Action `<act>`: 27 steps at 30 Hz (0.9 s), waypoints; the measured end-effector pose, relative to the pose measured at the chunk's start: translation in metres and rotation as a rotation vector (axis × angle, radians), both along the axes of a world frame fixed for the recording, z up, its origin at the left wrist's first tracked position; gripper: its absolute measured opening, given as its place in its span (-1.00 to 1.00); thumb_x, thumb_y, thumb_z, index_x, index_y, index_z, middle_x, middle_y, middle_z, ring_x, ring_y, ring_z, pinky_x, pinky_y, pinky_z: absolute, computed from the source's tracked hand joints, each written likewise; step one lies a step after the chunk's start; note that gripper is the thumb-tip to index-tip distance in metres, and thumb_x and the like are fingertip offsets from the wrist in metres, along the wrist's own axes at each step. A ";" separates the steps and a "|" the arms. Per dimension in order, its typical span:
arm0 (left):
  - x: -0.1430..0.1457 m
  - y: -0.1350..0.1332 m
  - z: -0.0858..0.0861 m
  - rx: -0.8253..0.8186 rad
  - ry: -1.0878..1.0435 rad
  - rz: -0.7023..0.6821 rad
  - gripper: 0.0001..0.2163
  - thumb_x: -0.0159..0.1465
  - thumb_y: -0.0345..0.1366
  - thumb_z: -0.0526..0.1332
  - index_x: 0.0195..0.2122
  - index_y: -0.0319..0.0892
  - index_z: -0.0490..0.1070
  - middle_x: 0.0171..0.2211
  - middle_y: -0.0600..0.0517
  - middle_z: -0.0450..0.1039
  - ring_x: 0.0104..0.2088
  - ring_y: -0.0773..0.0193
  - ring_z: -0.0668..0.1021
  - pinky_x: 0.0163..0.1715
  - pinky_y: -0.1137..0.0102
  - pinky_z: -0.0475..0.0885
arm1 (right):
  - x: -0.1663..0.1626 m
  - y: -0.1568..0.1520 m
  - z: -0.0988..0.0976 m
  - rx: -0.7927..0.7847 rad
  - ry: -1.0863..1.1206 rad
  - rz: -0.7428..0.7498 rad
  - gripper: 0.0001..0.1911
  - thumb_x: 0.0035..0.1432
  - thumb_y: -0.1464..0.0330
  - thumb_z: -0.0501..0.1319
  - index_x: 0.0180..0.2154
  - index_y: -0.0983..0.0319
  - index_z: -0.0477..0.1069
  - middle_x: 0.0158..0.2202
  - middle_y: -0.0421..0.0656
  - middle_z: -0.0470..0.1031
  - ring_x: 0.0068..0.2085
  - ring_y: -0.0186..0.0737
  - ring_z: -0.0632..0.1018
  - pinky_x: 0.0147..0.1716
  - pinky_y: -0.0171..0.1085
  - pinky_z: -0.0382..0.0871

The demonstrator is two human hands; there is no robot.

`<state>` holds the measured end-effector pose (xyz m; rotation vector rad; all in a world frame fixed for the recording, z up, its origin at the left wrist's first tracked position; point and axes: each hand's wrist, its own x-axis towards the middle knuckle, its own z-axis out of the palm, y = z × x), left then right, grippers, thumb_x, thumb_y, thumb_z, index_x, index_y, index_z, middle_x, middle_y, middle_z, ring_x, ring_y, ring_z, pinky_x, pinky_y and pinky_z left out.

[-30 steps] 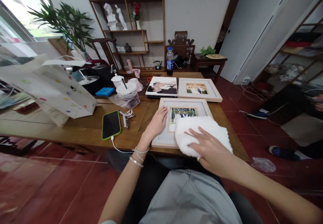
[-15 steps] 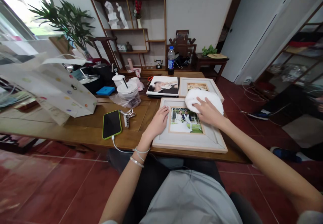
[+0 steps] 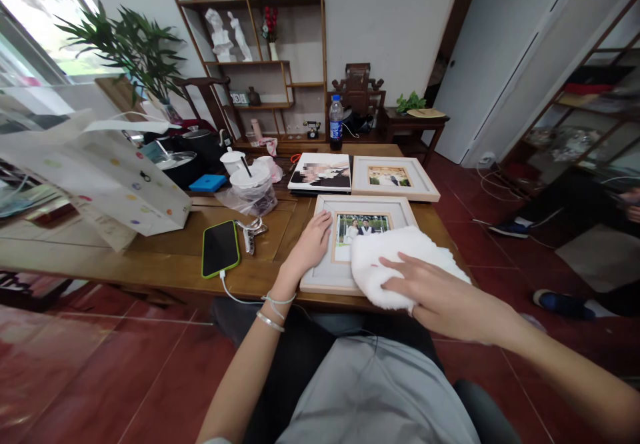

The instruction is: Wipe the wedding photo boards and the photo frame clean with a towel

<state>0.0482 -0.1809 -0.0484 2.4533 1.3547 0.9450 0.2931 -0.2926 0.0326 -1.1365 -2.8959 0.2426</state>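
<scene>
A picture frame (image 3: 318,267) with a pale wooden border and a photo (image 3: 345,231) of two people lies flat at the table's front edge. My left hand (image 3: 313,241) rests on the frame's left side, fingers stretched out and holding nothing. In my right hand (image 3: 430,291) is a fluffy white cloth (image 3: 380,257), pressed on the frame's lower right part. The cloth hides that corner and the lower part of the photo. Behind lies a second picture frame (image 3: 425,187), with a photo book (image 3: 320,172) to its left.
On the wooden table (image 3: 280,277), a phone (image 3: 221,249) with a plugged-in cable lies left of the frame. Farther left are a cup with a straw (image 3: 250,181), a blue box (image 3: 208,183) and a paper bag (image 3: 135,191). A bottle (image 3: 336,124) stands at the back. Another person's legs show right.
My right hand has drawn the white cloth toward me, from the frame's upper right corner to its lower right. The left hand stays in place.
</scene>
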 end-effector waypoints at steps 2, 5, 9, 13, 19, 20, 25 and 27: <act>0.000 0.000 0.000 0.002 0.009 -0.001 -0.66 0.27 -0.42 -0.05 0.05 -0.32 0.29 0.12 -0.19 0.27 0.19 0.13 0.23 0.18 0.10 0.14 | -0.001 -0.002 -0.004 -0.017 0.031 -0.007 -0.47 -0.20 0.60 0.02 -0.15 0.13 0.38 0.10 -0.13 0.31 0.18 -0.05 0.21 0.10 -0.07 0.09; -0.001 0.000 0.000 -0.002 0.018 -0.006 -0.65 0.28 -0.41 -0.05 0.05 -0.34 0.29 0.11 -0.20 0.27 0.19 0.13 0.23 0.18 0.12 0.14 | -0.002 0.012 -0.016 0.048 0.072 -0.048 -0.49 -0.17 0.58 0.05 -0.12 0.17 0.37 0.08 -0.10 0.34 0.19 -0.06 0.20 0.11 -0.08 0.09; -0.001 0.001 0.001 -0.002 0.004 -0.026 -0.66 0.28 -0.40 -0.04 0.05 -0.28 0.30 0.11 -0.18 0.27 0.19 0.13 0.23 0.16 0.08 0.15 | 0.003 0.055 -0.026 0.224 0.075 -0.118 -0.62 -0.05 0.50 0.09 -0.13 0.22 0.38 0.06 -0.02 0.35 0.14 -0.01 0.27 0.10 -0.05 0.08; -0.001 0.002 0.000 -0.002 0.004 -0.033 -0.66 0.28 -0.40 -0.04 0.05 -0.26 0.30 0.11 -0.16 0.28 0.19 0.12 0.23 0.16 0.07 0.16 | 0.014 0.108 -0.027 0.342 0.029 -0.180 -0.55 -0.06 0.53 0.07 -0.06 0.27 0.34 0.06 0.03 0.35 0.16 -0.01 0.23 0.12 -0.01 0.03; -0.001 0.003 -0.003 0.009 0.007 -0.019 -0.66 0.28 -0.39 -0.04 0.05 -0.26 0.30 0.11 -0.15 0.28 0.18 0.13 0.24 0.17 0.08 0.16 | 0.017 0.146 -0.028 0.395 0.007 -0.193 -0.54 -0.06 0.56 0.03 -0.05 0.29 0.34 0.07 0.04 0.32 0.20 -0.05 0.17 0.13 0.02 -0.03; -0.001 0.004 -0.003 0.010 0.007 -0.020 -0.66 0.28 -0.39 -0.05 0.05 -0.27 0.31 0.11 -0.16 0.28 0.18 0.13 0.24 0.17 0.09 0.16 | 0.015 0.143 -0.029 0.403 -0.003 -0.192 -0.54 -0.05 0.55 0.03 -0.05 0.31 0.35 0.08 0.06 0.30 0.19 -0.03 0.18 0.12 0.02 -0.03; 0.000 0.004 -0.003 0.009 0.009 -0.017 -0.65 0.28 -0.38 -0.05 0.04 -0.34 0.31 0.11 -0.20 0.28 0.18 0.12 0.24 0.17 0.12 0.15 | 0.005 0.105 -0.022 0.339 -0.058 -0.103 -0.55 -0.05 0.55 0.05 -0.07 0.33 0.37 0.07 0.13 0.31 0.14 0.02 0.26 0.09 0.03 0.01; 0.000 0.004 -0.004 0.011 0.006 -0.016 -0.65 0.28 -0.37 -0.05 0.04 -0.33 0.31 0.11 -0.19 0.28 0.18 0.12 0.25 0.17 0.12 0.15 | 0.003 0.084 -0.017 0.269 -0.063 -0.059 -0.55 -0.06 0.56 0.04 -0.07 0.31 0.37 0.02 0.11 0.36 0.14 0.00 0.25 0.10 0.02 0.01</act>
